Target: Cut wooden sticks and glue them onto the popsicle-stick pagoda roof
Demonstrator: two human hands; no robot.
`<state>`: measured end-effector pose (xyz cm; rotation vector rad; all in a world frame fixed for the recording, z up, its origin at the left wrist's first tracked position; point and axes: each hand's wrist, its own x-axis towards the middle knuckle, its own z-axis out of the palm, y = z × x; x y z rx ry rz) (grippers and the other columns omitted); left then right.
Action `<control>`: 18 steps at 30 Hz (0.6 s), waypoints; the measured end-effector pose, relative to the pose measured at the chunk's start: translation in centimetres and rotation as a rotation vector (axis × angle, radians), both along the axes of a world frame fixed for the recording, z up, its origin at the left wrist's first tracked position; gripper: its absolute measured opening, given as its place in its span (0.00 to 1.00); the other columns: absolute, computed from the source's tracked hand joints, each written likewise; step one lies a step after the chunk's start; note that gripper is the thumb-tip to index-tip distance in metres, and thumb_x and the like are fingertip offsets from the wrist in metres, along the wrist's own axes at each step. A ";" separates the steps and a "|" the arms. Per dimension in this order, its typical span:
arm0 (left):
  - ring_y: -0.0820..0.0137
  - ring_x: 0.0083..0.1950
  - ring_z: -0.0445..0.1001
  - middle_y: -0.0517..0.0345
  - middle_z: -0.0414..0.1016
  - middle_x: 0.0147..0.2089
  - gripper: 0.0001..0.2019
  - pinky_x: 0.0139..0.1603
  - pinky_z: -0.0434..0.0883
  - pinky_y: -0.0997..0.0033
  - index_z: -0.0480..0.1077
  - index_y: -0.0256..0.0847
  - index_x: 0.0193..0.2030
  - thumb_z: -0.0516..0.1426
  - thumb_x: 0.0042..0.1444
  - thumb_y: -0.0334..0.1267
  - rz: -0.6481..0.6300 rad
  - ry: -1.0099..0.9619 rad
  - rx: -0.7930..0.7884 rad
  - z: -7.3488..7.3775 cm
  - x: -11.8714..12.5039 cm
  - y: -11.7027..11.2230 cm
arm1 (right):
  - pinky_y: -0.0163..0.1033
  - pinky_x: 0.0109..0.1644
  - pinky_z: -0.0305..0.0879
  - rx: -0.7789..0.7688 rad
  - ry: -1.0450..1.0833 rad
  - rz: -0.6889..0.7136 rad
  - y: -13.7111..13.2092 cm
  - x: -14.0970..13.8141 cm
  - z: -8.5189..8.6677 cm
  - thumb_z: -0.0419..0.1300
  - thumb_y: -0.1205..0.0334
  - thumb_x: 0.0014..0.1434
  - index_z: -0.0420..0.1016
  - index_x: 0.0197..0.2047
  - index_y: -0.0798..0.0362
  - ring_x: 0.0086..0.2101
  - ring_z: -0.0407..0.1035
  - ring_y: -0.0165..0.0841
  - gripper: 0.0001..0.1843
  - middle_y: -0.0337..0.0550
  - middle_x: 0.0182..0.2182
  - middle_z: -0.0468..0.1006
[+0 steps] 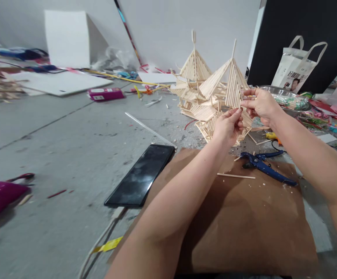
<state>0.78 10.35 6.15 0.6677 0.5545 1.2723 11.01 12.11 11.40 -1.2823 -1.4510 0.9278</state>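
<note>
A model building of thin pale wooden sticks (206, 110) stands on the floor ahead, with two pointed, fanned roofs. Both my hands are at the front edge of its right-hand roof (232, 83). My left hand (229, 124) is closed, thumb and fingertips pinched at the lower end of a small wooden stick (240, 102). From the right, my right hand (263, 104) pinches the same stick higher up, thumb against forefinger. Fingers partly hide the stick, and I cannot tell whether it touches the roof. Below my hands, a loose stick (236, 176) lies on a brown board (244, 228).
Blue cutters (269, 167) rest on the board's right side. A black phone (141, 176) with a white cable (98, 242) lies left of it. Behind my right hand are a metal bowl (298, 106) and white bag (294, 69). Purple packs (106, 94) and scraps lie about.
</note>
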 end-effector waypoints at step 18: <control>0.85 0.14 0.58 0.68 0.63 0.18 0.04 0.16 0.56 0.83 0.65 0.37 0.27 0.57 0.49 0.31 -0.010 -0.014 -0.032 0.2 -0.3 -0.1 | 0.29 0.14 0.50 0.029 -0.009 0.028 0.1 0.1 -0.3 0.62 0.69 0.47 0.59 0.34 0.50 0.15 0.55 0.21 0.15 0.30 0.19 0.62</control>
